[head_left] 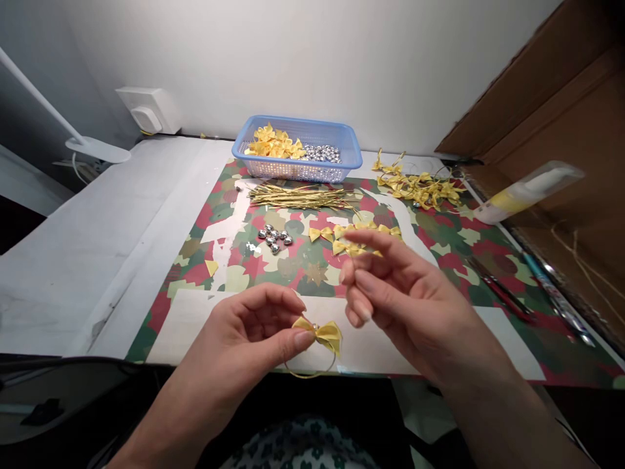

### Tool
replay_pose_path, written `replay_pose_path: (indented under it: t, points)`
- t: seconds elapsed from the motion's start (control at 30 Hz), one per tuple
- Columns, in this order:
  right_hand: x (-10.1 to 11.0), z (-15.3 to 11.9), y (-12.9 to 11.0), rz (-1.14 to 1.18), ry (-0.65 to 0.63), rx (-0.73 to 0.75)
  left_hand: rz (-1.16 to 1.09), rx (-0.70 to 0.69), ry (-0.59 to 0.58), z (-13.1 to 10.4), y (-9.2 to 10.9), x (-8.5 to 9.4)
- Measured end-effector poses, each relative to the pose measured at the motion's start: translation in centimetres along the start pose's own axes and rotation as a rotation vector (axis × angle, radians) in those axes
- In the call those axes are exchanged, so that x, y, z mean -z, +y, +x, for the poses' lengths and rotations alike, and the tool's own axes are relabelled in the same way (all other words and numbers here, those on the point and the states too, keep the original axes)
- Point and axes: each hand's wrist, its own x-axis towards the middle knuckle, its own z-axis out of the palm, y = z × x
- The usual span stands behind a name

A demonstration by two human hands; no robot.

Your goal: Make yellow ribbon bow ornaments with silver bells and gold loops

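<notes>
Near the table's front edge my left hand (258,332) pinches a yellow ribbon bow (328,335) between thumb and fingers. A small silver bead shows at the bow's middle, and a thin gold cord loop (310,376) hangs below it. To the right and a little higher is my right hand (400,293), its thumb and index finger pressed together; what they hold, if anything, is too thin to make out. Beyond it lie several loose yellow bows (319,234), partly hidden by the fingers. Several silver bells or beads (275,238) form a small cluster left of them.
A blue basket (297,170) at the back holds yellow bows and silver beads. Before it lies a bundle of gold cords (297,197). Corded bows (424,189) are heaped back right, near a tilted glue bottle (530,192), a tweezer-like tool (502,290) and pens (556,296).
</notes>
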Motion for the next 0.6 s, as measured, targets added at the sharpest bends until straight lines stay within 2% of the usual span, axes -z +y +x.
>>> replay_pose_path:
  t: [0.13, 0.27, 0.37, 0.47, 0.6]
  points:
    - [-0.4, 1.3, -0.8, 0.103, 0.037, 0.072, -0.008, 0.015, -0.006, -0.1, -0.1, -0.2]
    - [-0.8, 2.6, -0.9, 0.129, 0.017, 0.164, 0.006, 0.025, -0.03, -0.2, -0.1, -0.3]
    - [-1.2, 3.5, -0.2, 0.076, 0.011, 0.186, 0.015, 0.032, -0.056, -0.3, -0.1, -0.6]
    - [-1.3, 4.3, 0.8, 0.0, 0.06, 0.193, 0.041, 0.038, -0.075, -0.4, 0.0, -0.9]
    - [-1.1, 4.3, 0.9, -0.044, 0.103, 0.204, 0.054, 0.041, -0.053, -0.4, 0.1, -1.0]
